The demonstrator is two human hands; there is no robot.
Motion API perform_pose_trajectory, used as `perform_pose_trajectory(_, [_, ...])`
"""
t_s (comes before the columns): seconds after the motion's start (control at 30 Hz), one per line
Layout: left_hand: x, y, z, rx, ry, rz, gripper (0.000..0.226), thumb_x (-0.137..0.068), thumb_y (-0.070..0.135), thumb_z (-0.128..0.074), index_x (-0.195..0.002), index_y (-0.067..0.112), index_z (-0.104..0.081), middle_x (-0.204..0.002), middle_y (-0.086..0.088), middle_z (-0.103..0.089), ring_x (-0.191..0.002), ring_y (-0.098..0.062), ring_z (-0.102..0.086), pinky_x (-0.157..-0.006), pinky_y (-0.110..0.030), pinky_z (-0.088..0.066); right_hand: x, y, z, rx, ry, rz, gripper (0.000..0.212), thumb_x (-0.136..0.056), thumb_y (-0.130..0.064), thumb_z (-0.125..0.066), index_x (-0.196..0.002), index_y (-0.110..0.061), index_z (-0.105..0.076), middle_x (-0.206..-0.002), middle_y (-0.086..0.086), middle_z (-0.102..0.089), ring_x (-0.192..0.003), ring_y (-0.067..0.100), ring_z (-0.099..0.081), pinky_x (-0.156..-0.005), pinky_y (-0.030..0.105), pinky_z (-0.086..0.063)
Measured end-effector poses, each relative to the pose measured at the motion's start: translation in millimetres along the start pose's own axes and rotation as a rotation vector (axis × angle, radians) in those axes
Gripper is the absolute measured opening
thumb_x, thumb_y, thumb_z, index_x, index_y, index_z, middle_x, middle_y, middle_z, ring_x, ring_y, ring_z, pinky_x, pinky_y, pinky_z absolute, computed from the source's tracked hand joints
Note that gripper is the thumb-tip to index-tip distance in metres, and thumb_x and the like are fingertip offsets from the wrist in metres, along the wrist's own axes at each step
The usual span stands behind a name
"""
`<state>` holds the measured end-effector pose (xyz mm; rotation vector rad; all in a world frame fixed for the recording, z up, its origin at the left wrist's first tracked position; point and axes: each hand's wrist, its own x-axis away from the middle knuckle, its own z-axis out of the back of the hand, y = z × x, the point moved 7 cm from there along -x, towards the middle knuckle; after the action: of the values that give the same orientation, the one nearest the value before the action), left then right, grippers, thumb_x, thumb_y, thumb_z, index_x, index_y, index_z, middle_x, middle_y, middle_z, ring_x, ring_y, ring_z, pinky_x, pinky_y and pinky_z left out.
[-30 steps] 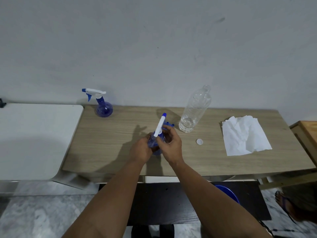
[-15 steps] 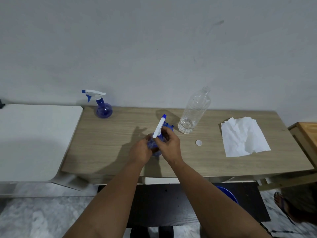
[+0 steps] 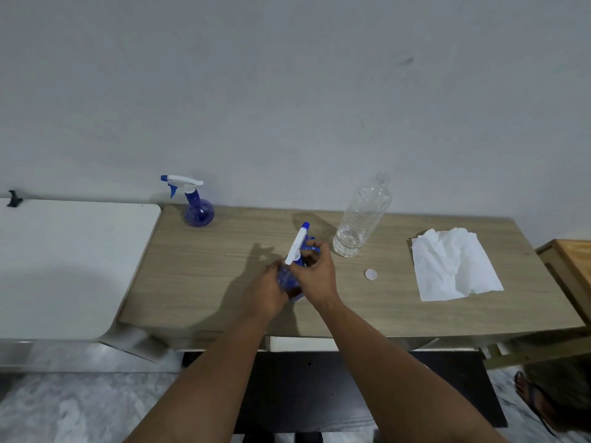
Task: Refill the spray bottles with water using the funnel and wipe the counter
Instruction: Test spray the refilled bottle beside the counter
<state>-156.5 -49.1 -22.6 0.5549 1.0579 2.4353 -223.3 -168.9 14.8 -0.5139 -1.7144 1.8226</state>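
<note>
At centre frame, our left hand [image 3: 267,290] grips the blue spray bottle [image 3: 289,279] on the counter [image 3: 204,270] while our right hand [image 3: 315,276] pinches its neck; we judge the head half-seated. Farther back, the water bottle [image 3: 361,219] stands nearly drained, the other sprayer [image 3: 196,209] capped; the tissue [image 3: 454,266] lies unused.

From my hands [image 3: 297,282] at the counter's [image 3: 224,266] middle, bare wood lies open toward nine o'clock. At eleven o'clock a spray bottle [image 3: 196,206] stands against the wall. At one o'clock a clear bottle [image 3: 361,219] stands near, blocking that way. At three o'clock a small white cap [image 3: 370,274] lies low, with crumpled paper towel [image 3: 454,266] beyond it.
</note>
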Motion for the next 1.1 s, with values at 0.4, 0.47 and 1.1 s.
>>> perform_pose_trajectory(0.4, [55,10,69,0.159,0.223,-0.022,0.065,-0.067,0.059,-0.078,-0.121,0.037,-0.051,-0.114,0.016,-0.064,-0.102,-0.009,-0.065,-0.087,-0.033,-0.053,-12,-98,-53,0.121,-0.169,0.132,0.032,-0.094,-0.027,-0.074,-0.123,-0.018,-0.062,-0.107,0.006,-0.065,-0.082,0.008,-0.065,-0.075,0.026,-0.055])
perform_pose_trajectory(0.47, [62,12,84,0.104,0.242,-0.040,0.062,-0.072,0.065,-0.072,-0.123,0.036,-0.050,-0.110,0.014,-0.065,-0.097,-0.010,-0.065,-0.082,-0.031,-0.053,-11,-109,-71,0.046,-0.222,0.136,0.021,-0.098,-0.017,-0.063,-0.118,-0.020,-0.067,-0.099,-0.004,-0.067,-0.069,-0.002,-0.061,-0.069,0.023,-0.052])
perform_pose_trajectory(1.1, [100,-106,135,-0.434,0.284,0.204,0.063,-0.092,0.053,-0.057,-0.145,0.021,-0.045,-0.146,0.002,-0.048,-0.135,-0.022,-0.044,-0.100,-0.040,-0.047,32,-1,-114,0.460,-0.497,-0.201,0.041,-0.091,-0.014,-0.053,-0.128,-0.016,-0.071,-0.106,0.015,-0.076,-0.078,0.023,-0.061,-0.069,0.034,-0.045])
